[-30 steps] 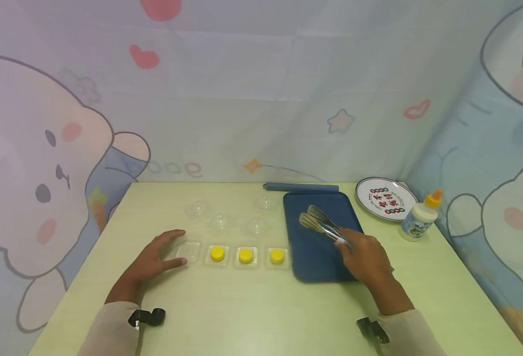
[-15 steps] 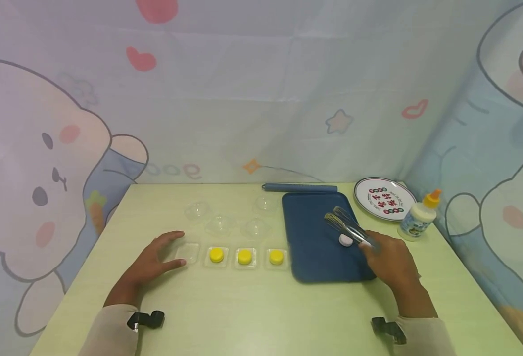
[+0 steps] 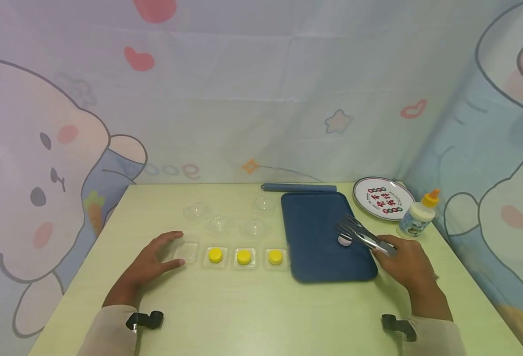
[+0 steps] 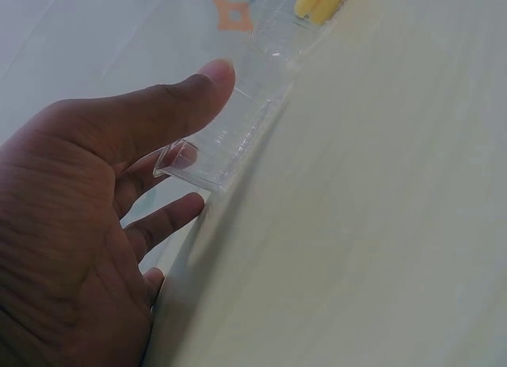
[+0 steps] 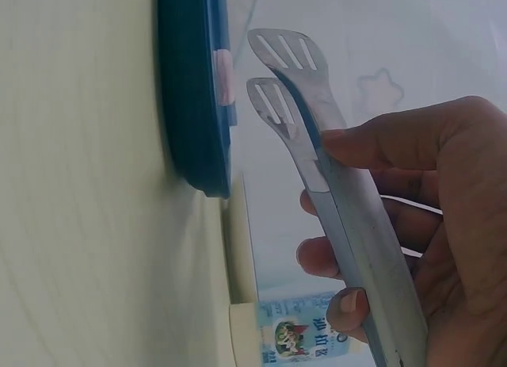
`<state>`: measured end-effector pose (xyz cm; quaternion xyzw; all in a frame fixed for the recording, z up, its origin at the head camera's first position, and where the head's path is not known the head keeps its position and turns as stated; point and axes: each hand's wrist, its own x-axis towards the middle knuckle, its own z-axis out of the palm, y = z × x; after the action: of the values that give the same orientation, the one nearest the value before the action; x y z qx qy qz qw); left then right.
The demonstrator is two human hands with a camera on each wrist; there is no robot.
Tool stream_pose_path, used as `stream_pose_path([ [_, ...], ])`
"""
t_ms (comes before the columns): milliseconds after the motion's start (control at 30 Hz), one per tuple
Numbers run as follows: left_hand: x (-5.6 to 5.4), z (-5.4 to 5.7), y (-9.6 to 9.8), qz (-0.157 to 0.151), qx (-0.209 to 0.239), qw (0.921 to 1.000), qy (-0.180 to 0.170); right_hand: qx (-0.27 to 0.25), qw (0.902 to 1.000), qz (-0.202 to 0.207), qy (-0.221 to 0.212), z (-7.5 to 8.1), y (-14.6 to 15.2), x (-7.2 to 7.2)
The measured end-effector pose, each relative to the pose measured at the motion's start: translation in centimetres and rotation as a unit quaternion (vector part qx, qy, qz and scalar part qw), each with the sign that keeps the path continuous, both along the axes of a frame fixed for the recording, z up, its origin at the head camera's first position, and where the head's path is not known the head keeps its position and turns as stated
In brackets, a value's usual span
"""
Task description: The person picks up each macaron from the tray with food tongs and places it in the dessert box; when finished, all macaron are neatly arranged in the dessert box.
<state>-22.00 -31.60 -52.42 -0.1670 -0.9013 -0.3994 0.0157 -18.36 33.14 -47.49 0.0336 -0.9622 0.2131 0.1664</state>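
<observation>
head view: the right hand (image 3: 405,262) grips silvery slotted tongs (image 3: 368,238), farther right than before. the left hand (image 3: 147,264), fingers wide, curves around a clear container (image 3: 187,252).

Behind a pale yellow-green table (image 3: 225,311) stands a lightly creased backdrop (image 3: 252,123), tinged lilac at left and printed with red hearts (image 3: 139,59), an outlined star (image 3: 338,121) and a large white cartoon animal (image 3: 65,163). More cartoon print (image 3: 506,173) covers the right-hand side. The light is soft.
</observation>
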Motion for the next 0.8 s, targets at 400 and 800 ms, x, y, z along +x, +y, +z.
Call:
stream_pose_path([
  [400, -0.04, -0.04, -0.07, 0.004, -0.004, 1.0, -0.003, 0.008, 0.9986, -0.008, -0.052, -0.11, 0.41, -0.15],
  [800, -0.28, -0.38, -0.29, -0.001, 0.0, 1.0, 0.004, 0.014, 0.9964, -0.015, -0.082, -0.41, 0.66, -0.59],
])
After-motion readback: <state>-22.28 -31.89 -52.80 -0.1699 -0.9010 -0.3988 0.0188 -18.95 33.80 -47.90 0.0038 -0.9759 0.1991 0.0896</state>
